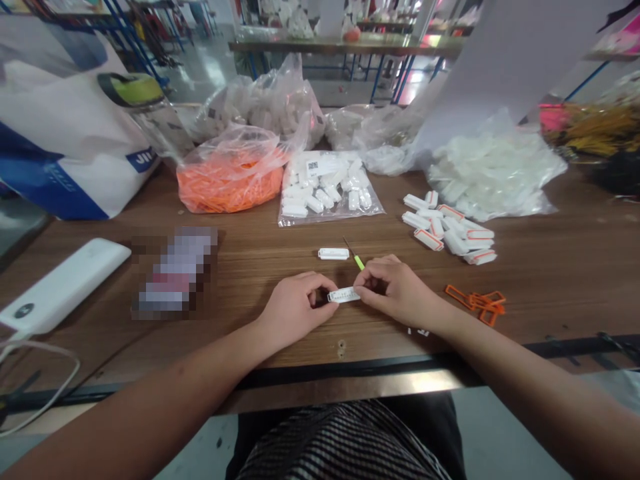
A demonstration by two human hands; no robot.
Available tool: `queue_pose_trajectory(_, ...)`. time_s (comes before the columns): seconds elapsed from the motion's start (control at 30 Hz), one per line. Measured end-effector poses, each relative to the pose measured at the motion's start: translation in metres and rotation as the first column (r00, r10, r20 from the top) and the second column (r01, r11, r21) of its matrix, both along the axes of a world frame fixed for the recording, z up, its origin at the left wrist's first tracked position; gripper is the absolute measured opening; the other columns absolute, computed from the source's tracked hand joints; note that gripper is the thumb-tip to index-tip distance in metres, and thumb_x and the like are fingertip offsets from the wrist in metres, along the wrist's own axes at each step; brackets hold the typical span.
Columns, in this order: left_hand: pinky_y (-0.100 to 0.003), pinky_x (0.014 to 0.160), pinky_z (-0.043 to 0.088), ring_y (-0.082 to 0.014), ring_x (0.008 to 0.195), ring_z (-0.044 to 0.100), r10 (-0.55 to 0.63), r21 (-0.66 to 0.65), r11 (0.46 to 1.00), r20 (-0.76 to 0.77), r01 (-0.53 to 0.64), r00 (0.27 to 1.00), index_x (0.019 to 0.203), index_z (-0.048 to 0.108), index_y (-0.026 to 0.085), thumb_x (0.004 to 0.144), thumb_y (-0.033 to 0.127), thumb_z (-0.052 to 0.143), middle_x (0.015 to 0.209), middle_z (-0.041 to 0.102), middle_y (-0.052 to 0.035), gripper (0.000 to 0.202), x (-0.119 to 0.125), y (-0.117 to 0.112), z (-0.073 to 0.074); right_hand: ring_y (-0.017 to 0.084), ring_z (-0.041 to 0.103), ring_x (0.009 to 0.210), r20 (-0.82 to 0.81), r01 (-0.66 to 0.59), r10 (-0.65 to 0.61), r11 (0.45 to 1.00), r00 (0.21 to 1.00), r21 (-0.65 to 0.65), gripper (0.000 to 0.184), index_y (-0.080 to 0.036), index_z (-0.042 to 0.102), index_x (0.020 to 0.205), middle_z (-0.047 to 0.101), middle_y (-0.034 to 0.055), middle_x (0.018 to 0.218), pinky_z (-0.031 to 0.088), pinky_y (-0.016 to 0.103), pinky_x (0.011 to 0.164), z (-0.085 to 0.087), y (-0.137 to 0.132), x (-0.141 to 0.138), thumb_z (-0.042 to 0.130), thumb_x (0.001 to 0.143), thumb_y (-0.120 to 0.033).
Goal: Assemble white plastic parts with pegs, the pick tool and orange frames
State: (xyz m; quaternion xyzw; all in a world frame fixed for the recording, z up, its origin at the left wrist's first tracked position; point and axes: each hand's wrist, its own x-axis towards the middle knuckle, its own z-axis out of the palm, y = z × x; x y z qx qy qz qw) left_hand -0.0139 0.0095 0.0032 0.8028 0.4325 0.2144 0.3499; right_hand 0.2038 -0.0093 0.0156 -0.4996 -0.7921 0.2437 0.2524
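Note:
A small white plastic housing (344, 295) with tiny markings along its face lies low over the table between my two hands. My left hand (299, 308) pinches its left end between thumb and fingers. At its right end, my right hand (387, 288) is closed, thumb and fingertips on the piece. Just beyond them lies a second white housing (333, 254). Beside it is a thin screwdriver-like tool with a yellow-green handle (359, 263), its handle end partly hidden by my right hand.
Right of my hands lie orange frames (481, 303) and a pile of white housings (450, 230), some orange-edged. Behind stand bags of orange parts (230, 180) and white parts (327, 187). A blurred-out phone (177, 270), a white power bank (65, 283) and a bottle (150, 110) are left.

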Motion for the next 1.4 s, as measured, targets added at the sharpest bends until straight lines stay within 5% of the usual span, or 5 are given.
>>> queue_pose_trajectory(0.57,-0.022,0.054,0.034,-0.0095,0.053,0.044,0.019,-0.023,1.000,0.009,-0.019,1.000,0.086,0.071,0.022,0.075,0.023,0.067,0.061,0.050,0.0050,0.011,0.001,-0.001,0.000,0.018,0.054,0.069,0.414,-0.220,0.042,0.892,0.909,0.395,0.026,-0.018,0.071,0.077,0.066,0.0041,0.066,0.036,0.038,0.082,0.016,-0.014,-0.002,0.048,0.090,-0.019)
queue_pose_trajectory(0.83,-0.022,0.054,0.035,-0.0095,0.052,0.045,0.016,-0.012,1.000,-0.003,-0.016,1.000,0.086,0.071,0.022,0.076,0.023,0.067,0.060,0.051,0.0054,0.011,0.000,0.000,0.002,0.019,0.056,0.071,0.403,-0.201,0.049,0.918,0.914,0.343,0.024,-0.017,0.072,0.086,0.069,0.0048,0.070,0.035,0.038,0.079,0.019,-0.019,0.005,0.049,0.090,-0.019)
queue_pose_trajectory(0.93,-0.023,0.054,0.035,-0.0096,0.052,0.045,0.020,-0.016,1.000,-0.007,-0.020,1.000,0.086,0.071,0.022,0.075,0.023,0.068,0.059,0.051,0.0054,0.012,0.000,0.001,0.001,0.016,0.059,0.069,0.272,-0.088,0.029,0.974,0.962,0.207,0.020,-0.021,0.071,0.085,0.069,0.0011,0.071,0.035,0.034,0.074,0.022,-0.027,0.027,0.052,0.090,-0.021)
queue_pose_trajectory(1.13,-0.023,0.054,0.035,-0.0099,0.053,0.046,0.025,-0.002,1.000,-0.014,-0.025,1.000,0.085,0.071,0.022,0.075,0.023,0.068,0.058,0.050,0.0055,0.011,0.000,0.001,0.001,0.015,0.057,0.065,0.363,-0.040,0.041,0.999,0.931,-0.011,0.021,-0.024,0.066,0.068,0.066,-0.0028,0.065,0.031,0.034,0.072,0.016,-0.059,0.056,0.057,0.087,-0.020)
queue_pose_trajectory(1.4,-0.023,0.054,0.036,-0.0097,0.053,0.047,0.015,0.006,1.000,-0.023,-0.015,1.000,0.086,0.071,0.022,0.076,0.023,0.067,0.059,0.050,0.0056,0.011,-0.001,0.001,0.000,0.018,0.055,0.065,0.530,-0.112,-0.021,0.970,0.848,0.217,0.029,-0.019,0.063,0.062,0.064,0.0024,0.063,0.031,0.036,0.071,0.014,-0.072,0.041,0.054,0.089,-0.017)
